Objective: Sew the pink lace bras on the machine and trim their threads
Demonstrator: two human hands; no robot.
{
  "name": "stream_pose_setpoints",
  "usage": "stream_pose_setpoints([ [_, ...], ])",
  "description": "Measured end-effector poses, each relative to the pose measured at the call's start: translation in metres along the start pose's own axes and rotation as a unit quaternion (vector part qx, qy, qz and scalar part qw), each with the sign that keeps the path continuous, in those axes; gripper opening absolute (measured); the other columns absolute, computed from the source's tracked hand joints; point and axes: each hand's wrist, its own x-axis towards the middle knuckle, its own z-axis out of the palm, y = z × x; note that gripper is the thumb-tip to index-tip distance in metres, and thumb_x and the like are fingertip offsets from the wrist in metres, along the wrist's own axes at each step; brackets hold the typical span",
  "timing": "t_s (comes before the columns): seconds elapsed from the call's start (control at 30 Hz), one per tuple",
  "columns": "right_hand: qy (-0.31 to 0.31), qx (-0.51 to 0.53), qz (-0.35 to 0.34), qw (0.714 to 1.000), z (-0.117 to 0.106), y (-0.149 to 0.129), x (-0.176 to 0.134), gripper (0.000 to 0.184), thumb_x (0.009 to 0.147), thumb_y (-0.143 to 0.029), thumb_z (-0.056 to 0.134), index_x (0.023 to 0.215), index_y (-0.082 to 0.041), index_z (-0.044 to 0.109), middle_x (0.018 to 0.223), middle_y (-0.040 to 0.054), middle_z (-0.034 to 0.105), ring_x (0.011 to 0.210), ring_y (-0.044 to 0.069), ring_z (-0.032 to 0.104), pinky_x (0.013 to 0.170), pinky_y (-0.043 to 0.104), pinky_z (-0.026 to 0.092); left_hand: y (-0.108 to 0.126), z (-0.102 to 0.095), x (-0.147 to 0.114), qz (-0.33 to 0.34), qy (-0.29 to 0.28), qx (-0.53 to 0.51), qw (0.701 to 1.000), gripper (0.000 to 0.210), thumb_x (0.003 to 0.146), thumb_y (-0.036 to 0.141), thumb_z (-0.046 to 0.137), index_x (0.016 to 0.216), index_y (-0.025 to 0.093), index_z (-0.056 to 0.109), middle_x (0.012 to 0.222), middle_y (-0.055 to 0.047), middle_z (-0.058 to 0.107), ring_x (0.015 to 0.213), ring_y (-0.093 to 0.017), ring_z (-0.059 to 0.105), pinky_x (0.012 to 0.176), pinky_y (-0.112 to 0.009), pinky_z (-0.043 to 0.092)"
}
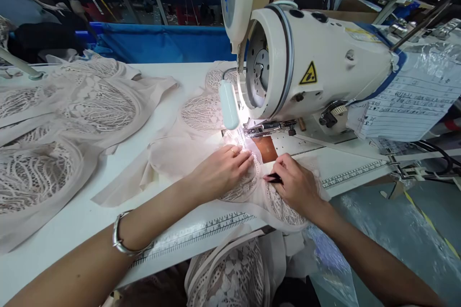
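A beige lace bra (242, 188) lies on the machine bed, one part of it under the lit needle area of a white sewing machine (313, 62). My left hand (225, 170) rests on the bra just in front of the presser foot (264, 128), its fingers extended and lying on the fabric. To its right, my right hand (297, 184) is closed around a small black tool (274, 178), mostly hidden by the fingers; its exact kind does not show. That hand also rests on the bra's right cup.
More beige lace bras (104, 105) are heaped on the left of the white table (194, 228). A pale green lamp (228, 104) hangs beside the needle. Another bra (234, 273) lies at my lap. A handwritten sheet (414, 91) hangs at the right. A blue cloth bin (169, 43) stands behind.
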Motion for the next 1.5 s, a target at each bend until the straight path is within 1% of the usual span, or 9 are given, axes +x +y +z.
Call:
stream_pose_setpoints([
  [0.13, 0.031, 0.007, -0.090, 0.995, 0.008, 0.014, 0.003, 0.038, 0.101, -0.028, 0.053, 0.064, -0.020, 0.053, 0.058, 0.0001, 0.059, 0.053, 0.013, 0.051, 0.057, 0.028, 0.032, 0.000, 0.001, 0.000, -0.004, 0.014, -0.022, 1.000, 0.020, 0.102, 0.020, 0.048, 0.107, 0.013, 0.065, 0.119, -0.017, 0.069, 0.114, -0.029, 0.063, 0.096, -0.048, 0.051],
  [0.23, -0.046, 0.032, -0.032, 0.998, 0.003, 0.025, 0.022, 0.010, 0.093, -0.019, 0.056, 0.094, -0.018, 0.066, 0.066, -0.0002, 0.072, 0.056, 0.015, 0.059, 0.055, 0.027, 0.032, -0.001, 0.002, 0.000, 0.003, 0.021, -0.032, 0.999, 0.022, 0.102, 0.016, 0.043, 0.103, 0.014, 0.065, 0.119, -0.015, 0.070, 0.112, -0.026, 0.065, 0.104, -0.048, 0.048],
  [0.3, -0.127, 0.035, 0.002, 0.991, -0.002, 0.027, 0.035, 0.046, 0.084, -0.010, 0.057, 0.128, -0.022, 0.062, 0.078, -0.0015, 0.078, 0.061, 0.016, 0.064, 0.056, 0.026, 0.031, -0.001, 0.003, 0.000, 0.005, 0.021, -0.027, 0.999, 0.024, 0.103, 0.017, 0.042, 0.102, 0.013, 0.065, 0.117, -0.014, 0.071, 0.110, -0.024, 0.066, 0.108, -0.047, 0.046],
  [0.37, -0.198, 0.016, 0.005, 0.980, -0.007, 0.026, 0.046, 0.073, 0.077, -0.005, 0.057, 0.145, -0.031, 0.052, 0.086, -0.0026, 0.080, 0.065, 0.017, 0.065, 0.057, 0.026, 0.030, -0.002, 0.003, 0.000, 0.003, 0.021, -0.015, 1.000, 0.026, 0.103, 0.019, 0.041, 0.107, 0.011, 0.065, 0.116, -0.015, 0.071, 0.109, -0.025, 0.066, 0.111, -0.048, 0.044],
  [0.5, -0.259, -0.019, 0.007, 0.966, -0.010, 0.020, 0.061, 0.077, 0.077, -0.004, 0.054, 0.148, -0.033, 0.051, 0.086, 0.0000, 0.080, 0.068, 0.019, 0.064, 0.059, 0.028, 0.028, -0.004, 0.001, -0.001, 0.008, 0.023, 0.000, 1.000, 0.034, 0.106, 0.028, 0.038, 0.116, 0.011, 0.066, 0.118, -0.014, 0.071, 0.109, -0.026, 0.066, 0.112, -0.050, 0.041],
  [0.8, -0.230, -0.008, -0.015, 0.973, -0.004, 0.023, 0.072, 0.070, 0.077, -0.005, 0.053, 0.143, -0.027, 0.058, 0.095, 0.0035, 0.080, 0.071, 0.019, 0.064, 0.059, 0.029, 0.028, -0.008, -0.002, 0.000, -0.002, 0.027, 0.001, 1.000, 0.039, 0.107, 0.023, 0.033, 0.100, 0.013, 0.070, 0.112, -0.013, 0.073, 0.111, -0.026, 0.063, 0.105, -0.047, 0.038],
  [1.0, -0.184, 0.006, -0.051, 0.982, 0.001, 0.029, 0.068, 0.057, 0.080, -0.007, 0.051, 0.130, -0.025, 0.069, 0.091, 0.0036, 0.080, 0.072, 0.019, 0.065, 0.059, 0.030, 0.030, -0.013, -0.005, -0.001, -0.006, 0.025, 0.016, 1.000, 0.036, 0.108, 0.030, 0.035, 0.114, 0.014, 0.067, 0.115, -0.012, 0.073, 0.112, -0.028, 0.063, 0.108, -0.052, 0.032],
  [1.17, -0.194, 0.013, -0.040, 0.980, -0.001, 0.029, 0.072, 0.066, 0.076, -0.002, 0.052, 0.136, -0.027, 0.065, 0.092, 0.0019, 0.080, 0.070, 0.018, 0.065, 0.058, 0.028, 0.031, -0.014, -0.003, -0.001, -0.023, 0.025, 0.028, 0.999, 0.038, 0.107, 0.034, 0.038, 0.109, 0.015, 0.070, 0.123, -0.013, 0.070, 0.123, -0.031, 0.058, 0.108, -0.051, 0.032],
  [1.5, -0.211, 0.038, -0.055, 0.975, -0.003, 0.034, 0.078, 0.051, 0.087, -0.006, 0.048, 0.126, -0.029, 0.071, 0.097, 0.0014, 0.079, 0.073, 0.016, 0.063, 0.057, 0.026, 0.030, -0.016, -0.001, -0.003, -0.036, 0.017, 0.040, 0.998, 0.046, 0.108, 0.043, 0.034, 0.124, 0.014, 0.065, 0.128, -0.017, 0.069, 0.129, -0.037, 0.056, 0.109, -0.062, 0.029],
])
